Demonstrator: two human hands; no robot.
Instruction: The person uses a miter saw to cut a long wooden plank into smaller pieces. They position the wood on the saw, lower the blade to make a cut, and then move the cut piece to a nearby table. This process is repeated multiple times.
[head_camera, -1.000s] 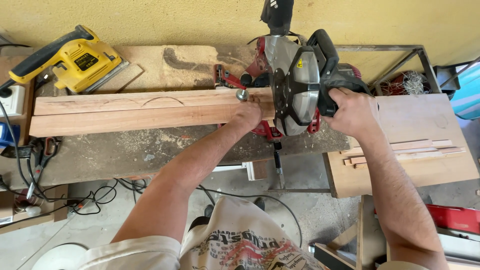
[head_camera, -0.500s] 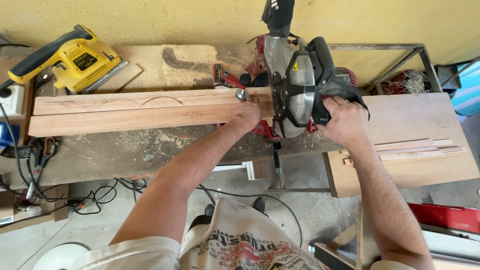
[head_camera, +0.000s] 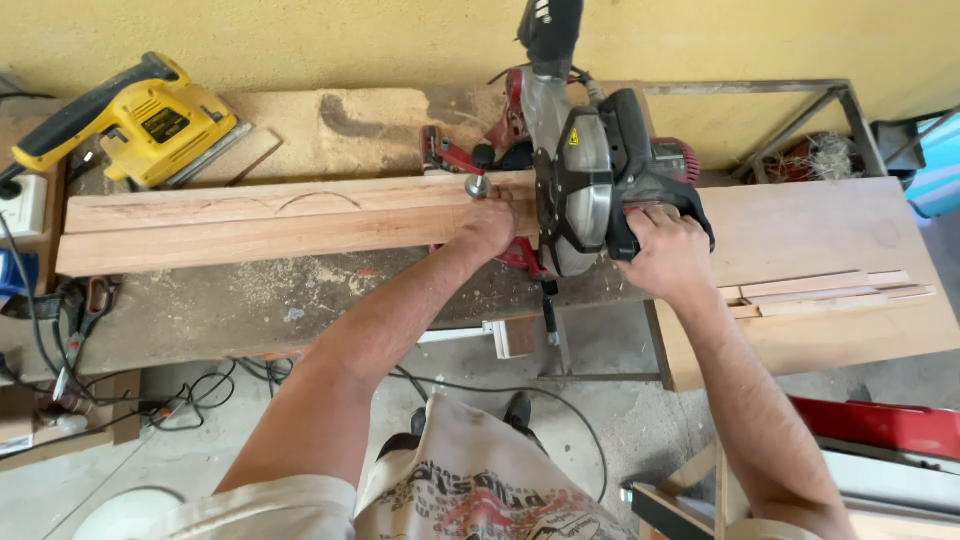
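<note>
A: Edges and free room at the bench (head_camera: 250, 310)?

B: Yellow wall (head_camera: 350, 40) directly behind. Yellow jigsaw (head_camera: 150, 125) parked at rear left, apart from the plank. Sawdust-covered strip of bench open in front of the plank. Cables (head_camera: 60, 370) trailing off the left front edge. To the right of the saw, flat board (head_camera: 820, 230) with bare surface at its rear and thin wood strips (head_camera: 830, 290) lying near its front edge.

A: Position of the workpiece relative to the grips?

B: Long wooden plank (head_camera: 270, 225) lying flat, running from the left end of the bench to under the miter saw (head_camera: 585, 180). Left hand (head_camera: 490, 225) pressed flat on the plank's right end, just beside the blade guard, touching the wood. Right hand (head_camera: 665, 255) closed around the saw's black handle, well clear of the plank. Metal clamp knob (head_camera: 477, 186) standing at the plank's rear edge, just beside the left hand.

A: Grip state?

B: Left: palm down, fingers spread on the wood, holding nothing. Right: wrapped tight on the handle.

A: Appearance of the workpiece?

B: Reddish-brown, straight-edged, with a lengthwise line dividing rear and front halves; possibly two boards side by side, not clear from this view. Curved pencil arc marked on the rear half.
</note>
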